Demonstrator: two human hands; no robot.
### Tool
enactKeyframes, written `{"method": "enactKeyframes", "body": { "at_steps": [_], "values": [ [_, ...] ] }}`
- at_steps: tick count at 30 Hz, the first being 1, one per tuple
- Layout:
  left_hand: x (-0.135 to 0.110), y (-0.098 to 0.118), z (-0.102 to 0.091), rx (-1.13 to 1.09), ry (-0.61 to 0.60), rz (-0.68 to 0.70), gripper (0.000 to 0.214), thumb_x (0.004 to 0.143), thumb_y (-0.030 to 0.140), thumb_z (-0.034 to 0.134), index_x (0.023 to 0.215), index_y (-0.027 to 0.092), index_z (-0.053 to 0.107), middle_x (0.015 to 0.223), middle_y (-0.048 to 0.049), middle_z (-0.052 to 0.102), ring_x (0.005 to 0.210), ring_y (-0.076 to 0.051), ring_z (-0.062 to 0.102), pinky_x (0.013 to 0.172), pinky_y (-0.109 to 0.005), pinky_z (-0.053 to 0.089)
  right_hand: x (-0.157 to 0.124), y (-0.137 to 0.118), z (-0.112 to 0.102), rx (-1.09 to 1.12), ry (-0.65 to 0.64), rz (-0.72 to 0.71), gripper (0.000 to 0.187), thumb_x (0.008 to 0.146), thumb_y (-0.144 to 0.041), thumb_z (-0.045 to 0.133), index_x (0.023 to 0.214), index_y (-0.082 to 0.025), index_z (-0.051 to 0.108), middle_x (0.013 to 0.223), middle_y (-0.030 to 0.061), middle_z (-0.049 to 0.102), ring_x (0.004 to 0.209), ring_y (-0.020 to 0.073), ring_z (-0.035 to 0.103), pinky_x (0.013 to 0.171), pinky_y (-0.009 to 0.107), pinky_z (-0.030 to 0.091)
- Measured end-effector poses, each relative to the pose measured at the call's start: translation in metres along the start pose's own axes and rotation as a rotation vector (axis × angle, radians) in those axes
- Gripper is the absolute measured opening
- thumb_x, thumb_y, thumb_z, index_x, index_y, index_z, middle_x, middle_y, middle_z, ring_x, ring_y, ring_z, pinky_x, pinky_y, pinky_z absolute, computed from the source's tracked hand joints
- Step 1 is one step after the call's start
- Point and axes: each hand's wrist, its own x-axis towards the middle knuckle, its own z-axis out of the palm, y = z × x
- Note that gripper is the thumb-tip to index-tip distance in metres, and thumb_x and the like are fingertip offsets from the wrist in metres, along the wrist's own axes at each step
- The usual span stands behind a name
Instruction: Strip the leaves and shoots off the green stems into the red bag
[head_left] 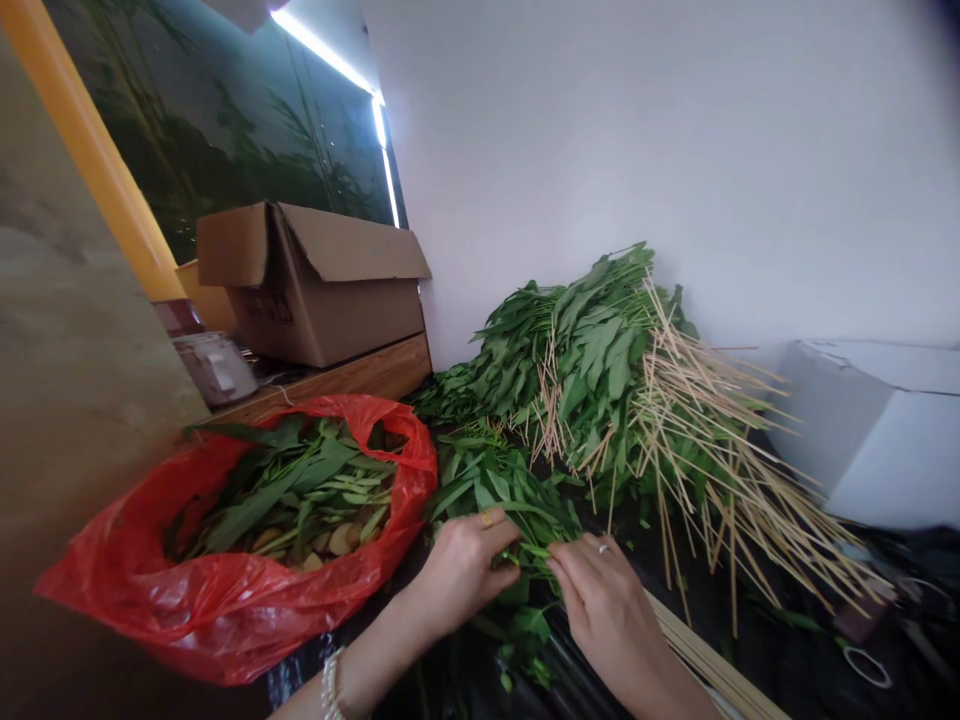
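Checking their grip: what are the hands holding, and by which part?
The left hand and right hand hold leafy greens by their stems.

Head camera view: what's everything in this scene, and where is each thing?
Red plastic bag: one, red, front left, holding greens and pale slices.
Leafy heap: one, green, against the white wall.
Wooden skewers: many, pale tan, across the heap's right side.
Leafy bunch: one, green, at the hands.
Cardboard box: one, brown, open, back left.
White box: one, white, far right.
Black plastic sheet: one, black, under the greens.
Left hand: one, gold ring, holding the bunch.
Right hand: one, silver ring, touching the bunch's stems.
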Motion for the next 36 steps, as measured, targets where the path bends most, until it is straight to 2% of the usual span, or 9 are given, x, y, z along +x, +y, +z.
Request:
{"method": "enactKeyframes", "body": {
  "at_steps": [3, 5, 8, 11, 14, 19, 24, 29, 36],
  "values": [
    [0.006, -0.008, -0.015, -0.263, 0.211, -0.238, 0.009, 0.071, 0.012, 0.053, 0.072, 0.017, 0.06, 0.068, -0.0001, 0.055, 0.066, -0.014, 0.05, 0.062, -0.022, 0.036, 0.001, 0.002, -0.004, 0.053, 0.04, 0.037, 0.02, 0.096, -0.015, 0.04, 0.084, -0.021, 0.054, 0.071, 0.0002, 0.056, 0.069, 0.0181, 0.051, 0.071, 0.034, 0.036],
    [0.009, -0.017, -0.03, -0.46, 0.355, -0.445, 0.01, 0.076, 0.022, 0.051, 0.073, 0.017, 0.059, 0.059, 0.0031, 0.048, 0.055, -0.011, 0.042, 0.053, -0.021, 0.031, 0.001, 0.004, -0.006, 0.1, 0.054, 0.092, 0.02, 0.097, -0.018, 0.04, 0.083, -0.022, 0.053, 0.07, -0.0008, 0.055, 0.066, 0.0168, 0.05, 0.068, 0.032, 0.036],
    [0.01, -0.026, -0.049, -0.671, 0.432, -0.596, 0.018, 0.081, 0.034, 0.05, 0.073, 0.018, 0.053, 0.057, 0.0055, 0.039, 0.051, -0.009, 0.033, 0.047, -0.02, 0.023, 0.002, 0.004, -0.004, 0.15, -0.002, 0.177, 0.023, 0.097, -0.023, 0.04, 0.076, -0.023, 0.047, 0.068, -0.0017, 0.052, 0.063, 0.0156, 0.05, 0.063, 0.029, 0.036],
    [0.01, -0.019, -0.055, -0.738, 0.402, -0.521, 0.021, 0.084, 0.033, 0.047, 0.069, 0.018, 0.047, 0.062, 0.0041, 0.042, 0.056, -0.01, 0.036, 0.049, -0.019, 0.027, 0.002, 0.001, -0.001, 0.154, -0.072, 0.23, 0.024, 0.097, -0.023, 0.039, 0.073, -0.024, 0.043, 0.067, -0.0022, 0.052, 0.062, 0.0153, 0.051, 0.059, 0.028, 0.035],
    [0.011, 0.0, -0.048, -0.734, 0.335, -0.421, 0.023, 0.088, 0.033, 0.044, 0.07, 0.018, 0.045, 0.063, 0.0046, 0.041, 0.056, -0.01, 0.036, 0.051, -0.019, 0.03, 0.001, 0.0, 0.001, 0.121, -0.101, 0.225, 0.018, 0.096, -0.02, 0.039, 0.08, -0.024, 0.047, 0.072, -0.0015, 0.054, 0.066, 0.0157, 0.053, 0.061, 0.028, 0.036],
    [0.006, 0.023, -0.025, -0.384, 0.128, -0.225, 0.011, 0.085, 0.028, 0.059, 0.081, 0.018, 0.057, 0.073, 0.0031, 0.056, 0.066, -0.011, 0.049, 0.062, -0.02, 0.039, -0.001, -0.001, 0.001, -0.045, -0.055, 0.12, 0.02, 0.094, -0.017, 0.038, 0.077, -0.023, 0.046, 0.07, -0.0004, 0.053, 0.068, 0.0184, 0.051, 0.069, 0.033, 0.035],
    [0.002, 0.019, -0.005, 0.01, -0.036, -0.004, 0.018, 0.086, 0.024, 0.063, 0.104, 0.024, 0.067, 0.087, -0.0007, 0.068, 0.081, -0.016, 0.062, 0.072, -0.022, 0.043, -0.001, -0.004, 0.001, -0.117, -0.031, 0.021, 0.023, 0.093, -0.013, 0.037, 0.075, -0.022, 0.046, 0.07, 0.0008, 0.053, 0.07, 0.0198, 0.05, 0.073, 0.035, 0.033],
    [0.005, 0.014, -0.002, 0.222, -0.094, 0.105, 0.014, 0.091, 0.027, 0.056, 0.093, 0.023, 0.069, 0.079, -0.0012, 0.065, 0.076, -0.017, 0.062, 0.065, -0.023, 0.042, 0.0, -0.006, -0.001, -0.116, -0.072, -0.023, 0.023, 0.093, -0.009, 0.037, 0.078, -0.022, 0.049, 0.072, 0.0012, 0.055, 0.07, 0.0194, 0.051, 0.073, 0.035, 0.032],
    [0.002, 0.014, 0.0, 0.315, -0.103, 0.129, 0.011, 0.089, 0.029, 0.058, 0.093, 0.021, 0.065, 0.081, -0.0009, 0.066, 0.076, -0.018, 0.063, 0.064, -0.024, 0.042, -0.001, -0.007, 0.001, -0.241, -0.109, -0.064, 0.024, 0.087, -0.003, 0.039, 0.079, -0.022, 0.05, 0.072, 0.0019, 0.054, 0.071, 0.0224, 0.051, 0.075, 0.039, 0.033]
  ]
}}
